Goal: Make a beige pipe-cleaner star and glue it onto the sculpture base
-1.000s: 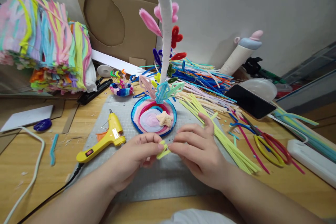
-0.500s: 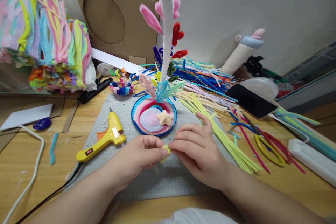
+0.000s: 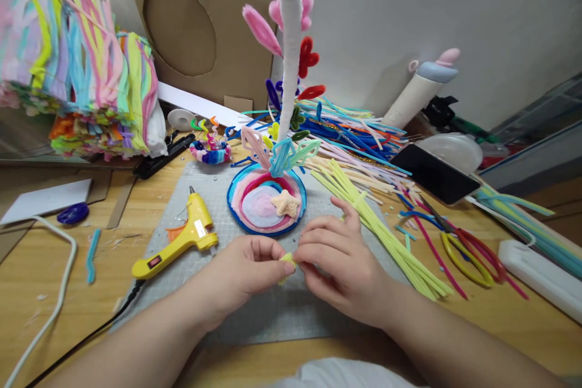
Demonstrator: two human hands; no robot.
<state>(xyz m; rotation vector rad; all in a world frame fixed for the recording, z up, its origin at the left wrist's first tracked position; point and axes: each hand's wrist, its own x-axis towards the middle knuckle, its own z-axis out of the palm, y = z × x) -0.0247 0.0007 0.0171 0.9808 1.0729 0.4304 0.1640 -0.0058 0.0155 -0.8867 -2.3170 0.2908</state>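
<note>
Between my two hands is a small coiled piece of yellow-green pipe cleaner (image 3: 288,259). My left hand (image 3: 252,264) pinches it between thumb and forefinger. The closed fingertips of my right hand (image 3: 334,260) meet its other side, with the little finger raised. Just beyond my hands stands a round pipe-cleaner base (image 3: 264,206) with a beige star (image 3: 285,203) on it. From its back rise pastel crystal-like shapes (image 3: 282,157) and a white wrapped stem (image 3: 290,42) with colourful flowers and leaves around it.
A yellow glue gun (image 3: 193,230) lies left on the grey cutting mat (image 3: 273,321). To the right are yellow-green pipe cleaners (image 3: 386,236), scissors (image 3: 468,254) and a phone (image 3: 434,174). Bundled pipe cleaners (image 3: 91,60) stand back left; a white bottle (image 3: 418,91) leans at the back right.
My right hand has shifted slightly left and its raised little finger has tipped a little. Both hands stay at the yellow-green pipe cleaner piece; the other things have not moved.
</note>
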